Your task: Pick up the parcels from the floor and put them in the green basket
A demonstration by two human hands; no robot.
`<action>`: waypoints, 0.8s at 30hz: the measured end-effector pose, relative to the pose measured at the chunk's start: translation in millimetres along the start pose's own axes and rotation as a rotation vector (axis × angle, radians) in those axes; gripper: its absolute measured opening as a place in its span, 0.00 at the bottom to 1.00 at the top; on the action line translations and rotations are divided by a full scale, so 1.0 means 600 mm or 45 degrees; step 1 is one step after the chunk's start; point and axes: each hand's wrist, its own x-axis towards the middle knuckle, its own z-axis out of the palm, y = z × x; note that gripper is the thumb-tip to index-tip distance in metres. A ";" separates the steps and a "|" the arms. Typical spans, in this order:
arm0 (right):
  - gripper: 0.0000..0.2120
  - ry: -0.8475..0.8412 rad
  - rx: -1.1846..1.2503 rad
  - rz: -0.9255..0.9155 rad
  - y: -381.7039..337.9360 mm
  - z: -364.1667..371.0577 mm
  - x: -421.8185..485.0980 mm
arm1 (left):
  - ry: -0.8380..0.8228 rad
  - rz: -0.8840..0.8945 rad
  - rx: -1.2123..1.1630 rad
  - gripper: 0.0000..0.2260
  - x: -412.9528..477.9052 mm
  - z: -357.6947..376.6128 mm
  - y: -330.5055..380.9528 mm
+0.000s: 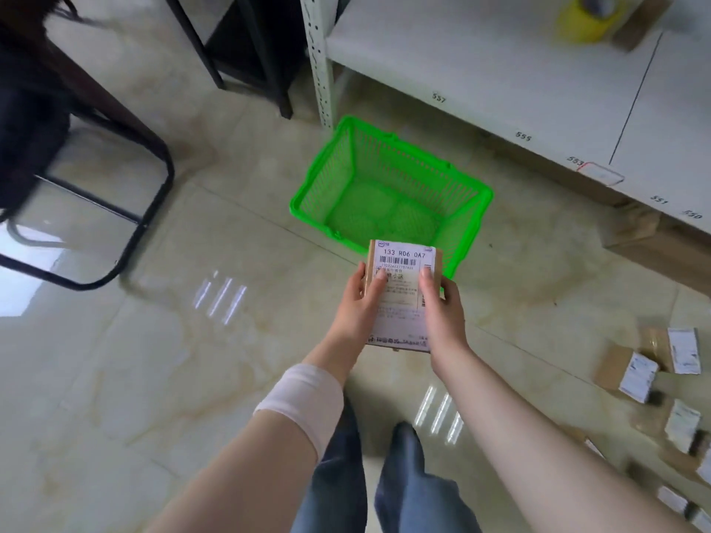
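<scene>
Glossy cream, marble-veined floor tiles (115, 359) carried streaked reflections of overhead light (221, 298). At upper right stood a white metal shelf (500, 71) with a perforated upright (319, 71), its front edge marked with numbers from 550 to 557. A yellow tape roll (588, 17) lay on it. A black tubular frame (167, 178) and dark furniture legs (277, 71) occupied the upper left.

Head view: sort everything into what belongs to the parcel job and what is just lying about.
Job: labelled parcel, held by the left hand and right hand; green basket; loose parcels at far right.
Lying about: yellow tape roll on the white shelf; black chair frame.
</scene>
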 end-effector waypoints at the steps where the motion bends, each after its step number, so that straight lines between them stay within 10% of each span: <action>1: 0.18 0.015 0.031 0.001 -0.005 0.017 0.021 | -0.019 0.008 0.004 0.21 0.026 -0.006 0.009; 24: 0.24 0.067 0.357 0.139 0.094 0.081 0.582 | -0.371 -0.319 0.424 0.26 0.663 0.094 -0.028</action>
